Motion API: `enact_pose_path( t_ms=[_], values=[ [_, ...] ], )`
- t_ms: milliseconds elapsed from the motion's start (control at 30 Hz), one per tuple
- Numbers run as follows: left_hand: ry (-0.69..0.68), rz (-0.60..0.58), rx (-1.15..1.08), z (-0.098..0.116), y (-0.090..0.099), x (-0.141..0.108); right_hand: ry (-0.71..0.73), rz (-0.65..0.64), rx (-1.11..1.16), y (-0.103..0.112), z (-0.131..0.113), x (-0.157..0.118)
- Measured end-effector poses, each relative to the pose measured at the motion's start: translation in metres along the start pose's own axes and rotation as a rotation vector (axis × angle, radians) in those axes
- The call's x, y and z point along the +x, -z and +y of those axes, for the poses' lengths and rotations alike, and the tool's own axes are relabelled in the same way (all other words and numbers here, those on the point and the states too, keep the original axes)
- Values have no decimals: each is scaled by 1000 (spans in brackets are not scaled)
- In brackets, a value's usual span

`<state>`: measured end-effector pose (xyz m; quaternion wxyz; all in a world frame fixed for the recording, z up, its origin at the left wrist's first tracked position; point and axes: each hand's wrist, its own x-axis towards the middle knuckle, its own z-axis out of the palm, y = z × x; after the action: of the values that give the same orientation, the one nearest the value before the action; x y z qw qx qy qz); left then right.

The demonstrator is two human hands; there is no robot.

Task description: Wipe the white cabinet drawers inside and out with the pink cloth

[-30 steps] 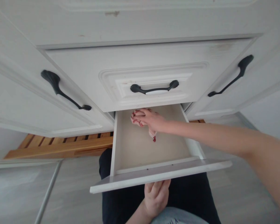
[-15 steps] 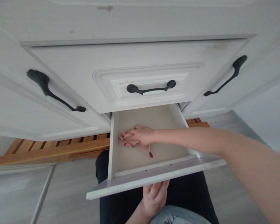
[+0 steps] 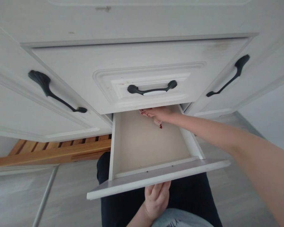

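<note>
A white drawer (image 3: 198,166) is pulled out over my lap, its pale bottom showing. Far back inside it, my right hand (image 3: 159,113) presses a pale cloth with red edging (image 3: 157,122) against the bottom. Part of the cloth sticks out below the palm, while the fingertips are partly hidden beneath the cabinet front. My left hand (image 3: 156,198) is closed at the middle of the drawer's front panel, fingers curled up against its outer face. Whatever handle it may grip there is hidden.
Above stands a closed white drawer front with a dark handle (image 3: 152,90). Cabinet doors on both sides carry dark handles (image 3: 58,94) (image 3: 229,80). A slatted wooden bench or rack (image 3: 54,153) lies low at the left. My legs in dark trousers (image 3: 191,195) are under the drawer.
My right hand has slid with the cloth from the drawer's left-middle toward its back right. My left hand stays at the front panel.
</note>
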<state>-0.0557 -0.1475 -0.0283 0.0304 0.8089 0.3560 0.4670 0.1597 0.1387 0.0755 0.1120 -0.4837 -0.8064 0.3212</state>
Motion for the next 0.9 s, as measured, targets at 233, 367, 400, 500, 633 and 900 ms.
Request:
enact_pose_path(
  t_ms=[233, 367, 400, 500, 633, 900],
  values=[
    [-22, 0, 3, -1, -1, 3, 243, -238, -192, -43, -17, -44],
    [-36, 33, 4, -1, -3, 6, 442, -445, -96, -80, -51, -78],
    [-41, 33, 2, 0, -3, 6, 454, -491, -31, -81, -54, -81],
    [-30, 8, 6, -1, -1, 3, 425, -572, 185, -60, -48, -75],
    [-18, -26, 26, -1, 1, 0, 145, -219, 208, -7, -18, -43],
    [-43, -2, 21, -3, -1, -1, -254, 54, 27, 17, 26, -21]
  ],
)
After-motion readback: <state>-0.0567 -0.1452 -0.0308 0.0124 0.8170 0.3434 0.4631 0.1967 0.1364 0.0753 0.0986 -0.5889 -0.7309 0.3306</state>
